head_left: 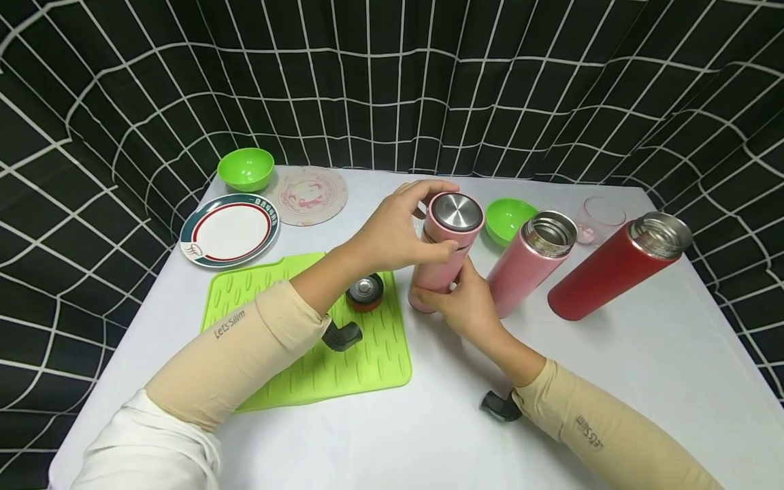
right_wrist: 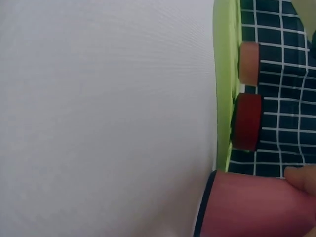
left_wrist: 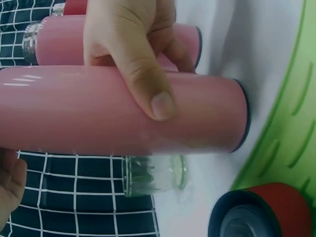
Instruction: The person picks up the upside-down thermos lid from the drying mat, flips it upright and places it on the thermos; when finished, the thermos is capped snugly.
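Observation:
A pink thermos bottle stands upright at the right edge of the green silicone mat. My left hand curls over its steel-topped lid. My right hand grips the bottle's lower body. In the left wrist view the right thumb lies across the pink bottle. The right wrist view shows only the bottle's base and one fingertip. A loose red lid lies on the mat beside the bottle.
A second pink thermos and a red thermos stand without lids to the right. Behind them are a green bowl and a clear glass. A plate, round coaster and another green bowl sit at the back left.

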Action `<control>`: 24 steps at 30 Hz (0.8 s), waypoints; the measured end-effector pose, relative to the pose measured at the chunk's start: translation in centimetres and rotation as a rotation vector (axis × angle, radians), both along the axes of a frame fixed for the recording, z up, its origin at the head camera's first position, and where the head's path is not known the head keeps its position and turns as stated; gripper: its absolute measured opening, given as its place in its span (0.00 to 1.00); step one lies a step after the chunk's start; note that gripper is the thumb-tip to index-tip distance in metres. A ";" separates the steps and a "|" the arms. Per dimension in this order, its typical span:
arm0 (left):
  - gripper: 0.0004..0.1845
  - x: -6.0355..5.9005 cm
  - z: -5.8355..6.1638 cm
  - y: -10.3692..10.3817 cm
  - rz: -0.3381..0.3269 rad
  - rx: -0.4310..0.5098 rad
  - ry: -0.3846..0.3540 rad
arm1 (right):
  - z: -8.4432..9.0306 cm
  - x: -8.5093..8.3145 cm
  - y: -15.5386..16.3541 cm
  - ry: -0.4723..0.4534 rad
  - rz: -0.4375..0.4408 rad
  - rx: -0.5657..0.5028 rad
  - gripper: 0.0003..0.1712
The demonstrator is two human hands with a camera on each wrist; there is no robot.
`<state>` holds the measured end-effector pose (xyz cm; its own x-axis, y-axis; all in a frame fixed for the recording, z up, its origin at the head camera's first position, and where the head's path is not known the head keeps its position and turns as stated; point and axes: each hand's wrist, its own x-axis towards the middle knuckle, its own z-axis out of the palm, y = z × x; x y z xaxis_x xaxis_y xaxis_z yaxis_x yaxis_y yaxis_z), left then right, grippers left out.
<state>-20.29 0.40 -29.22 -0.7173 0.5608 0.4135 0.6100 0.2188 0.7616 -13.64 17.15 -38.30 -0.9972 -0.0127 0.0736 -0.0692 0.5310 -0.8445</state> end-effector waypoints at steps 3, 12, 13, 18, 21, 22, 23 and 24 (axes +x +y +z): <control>0.39 -0.1 -0.4 -0.1 -0.015 0.025 0.021 | 0.0 -0.1 -0.1 0.003 0.011 -0.004 0.44; 0.37 -0.1 -0.9 0.3 0.015 0.084 -0.004 | 0.0 -0.5 0.0 -0.002 0.012 -0.004 0.45; 0.40 -0.1 -0.9 0.3 0.013 0.079 -0.005 | 0.0 -0.5 0.0 0.000 0.015 -0.003 0.44; 0.43 0.2 -1.3 0.7 0.045 0.141 -0.056 | 0.0 -0.6 0.1 0.007 0.031 0.000 0.44; 0.38 0.2 -1.6 0.9 0.030 0.183 -0.058 | 0.1 -0.6 0.1 0.002 0.021 -0.007 0.45; 0.39 0.2 -1.7 0.9 0.017 0.189 -0.055 | 0.1 -0.6 0.2 0.000 0.017 -0.001 0.44; 0.40 0.1 -1.7 0.8 0.013 0.190 -0.057 | 0.1 -0.5 0.2 -0.005 0.011 0.008 0.44; 0.40 0.1 -1.8 0.8 0.012 0.192 -0.053 | 0.1 -0.5 0.2 -0.007 0.010 0.009 0.44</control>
